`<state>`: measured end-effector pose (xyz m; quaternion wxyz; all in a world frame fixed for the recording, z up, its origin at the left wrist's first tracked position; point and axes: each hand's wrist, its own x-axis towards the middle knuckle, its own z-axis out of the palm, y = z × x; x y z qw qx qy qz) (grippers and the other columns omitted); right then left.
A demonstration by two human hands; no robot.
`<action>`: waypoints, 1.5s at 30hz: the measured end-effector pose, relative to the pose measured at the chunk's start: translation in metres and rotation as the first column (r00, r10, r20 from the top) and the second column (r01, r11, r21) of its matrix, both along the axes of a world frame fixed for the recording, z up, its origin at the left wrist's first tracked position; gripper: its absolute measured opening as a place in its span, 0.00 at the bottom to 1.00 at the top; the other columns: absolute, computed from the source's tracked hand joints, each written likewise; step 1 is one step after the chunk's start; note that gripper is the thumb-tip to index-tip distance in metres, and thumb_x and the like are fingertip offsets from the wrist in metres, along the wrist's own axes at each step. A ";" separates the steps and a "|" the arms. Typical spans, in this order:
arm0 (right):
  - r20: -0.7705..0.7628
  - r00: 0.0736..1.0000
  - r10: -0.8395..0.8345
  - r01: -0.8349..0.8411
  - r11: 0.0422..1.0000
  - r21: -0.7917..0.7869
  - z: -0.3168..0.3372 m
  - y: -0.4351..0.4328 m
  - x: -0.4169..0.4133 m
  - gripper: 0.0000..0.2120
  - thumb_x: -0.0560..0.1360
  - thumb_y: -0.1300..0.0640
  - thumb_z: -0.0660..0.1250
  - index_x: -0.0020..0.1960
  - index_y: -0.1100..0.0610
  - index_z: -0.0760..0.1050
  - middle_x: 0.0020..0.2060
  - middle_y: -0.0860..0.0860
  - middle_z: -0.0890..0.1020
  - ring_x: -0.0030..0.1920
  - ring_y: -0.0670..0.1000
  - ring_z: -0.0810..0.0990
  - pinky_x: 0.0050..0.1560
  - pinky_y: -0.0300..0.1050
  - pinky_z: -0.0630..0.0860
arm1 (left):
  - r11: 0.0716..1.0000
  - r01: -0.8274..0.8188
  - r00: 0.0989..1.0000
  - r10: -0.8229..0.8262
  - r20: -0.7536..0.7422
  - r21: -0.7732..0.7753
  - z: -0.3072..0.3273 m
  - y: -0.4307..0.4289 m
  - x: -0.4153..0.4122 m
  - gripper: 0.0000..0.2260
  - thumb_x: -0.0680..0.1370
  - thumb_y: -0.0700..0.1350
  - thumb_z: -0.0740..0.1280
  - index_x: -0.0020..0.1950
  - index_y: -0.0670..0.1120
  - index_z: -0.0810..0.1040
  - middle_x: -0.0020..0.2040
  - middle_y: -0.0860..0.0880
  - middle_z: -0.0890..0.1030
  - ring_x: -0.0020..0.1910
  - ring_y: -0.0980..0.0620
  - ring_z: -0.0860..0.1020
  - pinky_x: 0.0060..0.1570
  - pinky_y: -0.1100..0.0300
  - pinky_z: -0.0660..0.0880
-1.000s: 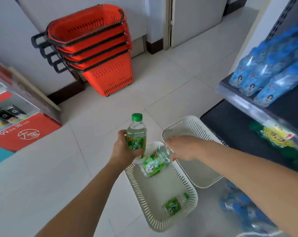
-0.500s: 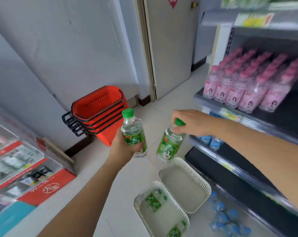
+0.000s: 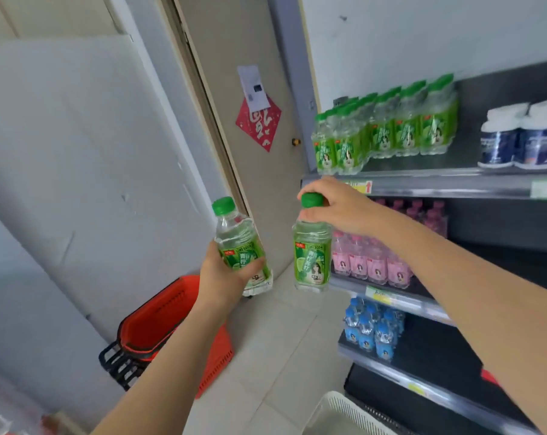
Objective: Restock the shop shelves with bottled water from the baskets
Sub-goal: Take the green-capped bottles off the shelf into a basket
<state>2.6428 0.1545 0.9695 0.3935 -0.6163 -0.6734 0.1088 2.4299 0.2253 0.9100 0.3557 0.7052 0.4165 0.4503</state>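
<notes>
My left hand (image 3: 223, 276) grips a green-capped, green-labelled water bottle (image 3: 239, 243) around its lower body, held upright. A second green bottle (image 3: 311, 254) hangs from my right hand (image 3: 341, 204), which pinches it at the cap. Both bottles are in the air left of the shelf unit, below its top shelf (image 3: 438, 183). A row of matching green bottles (image 3: 388, 127) stands on that top shelf. Only a corner of a white slotted basket (image 3: 344, 411) shows at the bottom edge.
Pink-labelled bottles (image 3: 372, 262) fill the second shelf and blue-capped bottles (image 3: 372, 328) the third. White and dark jars (image 3: 523, 136) stand at the top right. Stacked red shopping baskets (image 3: 168, 334) sit on the floor by the wall. A closed door (image 3: 250, 152) lies ahead.
Both hands have risen with their bottles from the white basket on the floor towards the upper shelves. The view has tilted up, so the green-bottle shelf is now visible.
</notes>
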 end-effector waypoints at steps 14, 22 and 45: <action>0.063 0.985 -0.158 0.150 0.983 0.108 0.105 0.022 0.126 0.15 0.77 0.55 0.65 0.62 0.60 0.72 0.50 0.51 0.76 0.46 0.49 0.75 0.42 0.34 0.71 | 0.974 0.157 0.986 -0.164 0.030 0.161 0.105 0.051 0.167 0.23 0.67 0.42 0.77 0.58 0.46 0.74 0.47 0.52 0.82 0.46 0.54 0.81 0.51 0.52 0.78; 0.071 0.929 -0.363 0.348 0.923 0.165 0.109 0.059 0.217 0.20 0.77 0.54 0.65 0.67 0.58 0.69 0.60 0.53 0.72 0.53 0.48 0.71 0.53 0.40 0.66 | 0.961 0.235 0.969 -0.244 0.049 0.143 0.107 0.081 0.255 0.23 0.69 0.45 0.76 0.60 0.48 0.71 0.53 0.51 0.80 0.54 0.50 0.77 0.54 0.54 0.75; 0.221 0.876 -0.429 0.471 0.862 -0.190 0.047 0.137 0.296 0.62 0.61 0.55 0.80 0.76 0.46 0.35 0.76 0.60 0.49 0.73 0.60 0.61 0.68 0.53 0.65 | 0.933 0.328 0.942 -0.335 0.022 0.145 0.079 0.119 0.319 0.26 0.70 0.40 0.75 0.62 0.52 0.68 0.54 0.59 0.75 0.51 0.65 0.73 0.38 0.83 0.66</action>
